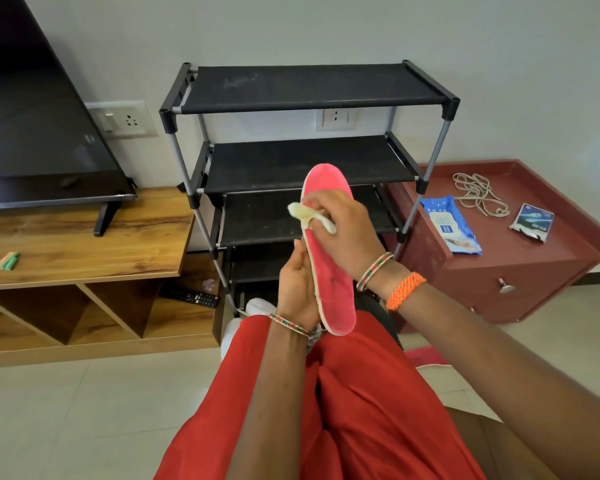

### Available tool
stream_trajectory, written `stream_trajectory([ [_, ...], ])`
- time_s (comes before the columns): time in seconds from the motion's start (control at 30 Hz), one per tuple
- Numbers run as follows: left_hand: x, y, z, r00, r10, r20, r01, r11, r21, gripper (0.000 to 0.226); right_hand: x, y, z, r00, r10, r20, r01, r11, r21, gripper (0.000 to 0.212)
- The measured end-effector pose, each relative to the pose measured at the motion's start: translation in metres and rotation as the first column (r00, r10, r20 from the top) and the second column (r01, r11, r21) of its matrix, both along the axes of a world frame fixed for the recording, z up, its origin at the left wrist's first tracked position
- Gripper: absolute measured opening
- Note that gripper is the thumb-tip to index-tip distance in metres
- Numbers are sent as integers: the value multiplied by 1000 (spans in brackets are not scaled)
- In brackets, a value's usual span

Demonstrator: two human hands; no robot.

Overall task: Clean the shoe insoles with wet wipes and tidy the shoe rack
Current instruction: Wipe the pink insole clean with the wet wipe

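A pink insole (333, 289) stands upright in front of me, toe end up. My left hand (297, 289) grips its lower left edge. My right hand (343, 230) is closed on a crumpled, yellowed wet wipe (305, 214) and presses it against the insole's upper part. Behind the insole stands the black shoe rack (309, 88), its fabric shelves bare. A blue pack of wet wipes (454, 225) lies on the red cabinet at the right.
The red cabinet (534, 268) also carries loose shoelaces (478, 194) and a small packet (532, 221). A wooden TV unit (84, 244) with a TV (32, 133) stands at the left, with a remote (191, 297) on its lower shelf. A white shoe (258, 306) sits near my red-clad legs.
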State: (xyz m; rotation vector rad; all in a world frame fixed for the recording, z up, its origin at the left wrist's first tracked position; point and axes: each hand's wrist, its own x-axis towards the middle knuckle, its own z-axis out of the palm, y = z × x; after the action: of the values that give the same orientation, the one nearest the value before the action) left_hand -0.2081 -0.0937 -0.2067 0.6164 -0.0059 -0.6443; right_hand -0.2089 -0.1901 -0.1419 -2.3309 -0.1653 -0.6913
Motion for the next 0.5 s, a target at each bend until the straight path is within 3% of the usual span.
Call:
stream_trajectory([
  [0.07,4,1,3,1000,11,5,-11,998,-69,47,1,6,2,999,-50,9,49,991,123,13],
  [0.23,23,5,14,1000,7,-7,-8,997,-82,92,-26,27,-16,984,-12,-175,51,974,221,13],
  [0.5,18,-10,18,997,44,62,-43,999,-20,65,-4,26,4,982,-128,-140,171,919,356,9],
])
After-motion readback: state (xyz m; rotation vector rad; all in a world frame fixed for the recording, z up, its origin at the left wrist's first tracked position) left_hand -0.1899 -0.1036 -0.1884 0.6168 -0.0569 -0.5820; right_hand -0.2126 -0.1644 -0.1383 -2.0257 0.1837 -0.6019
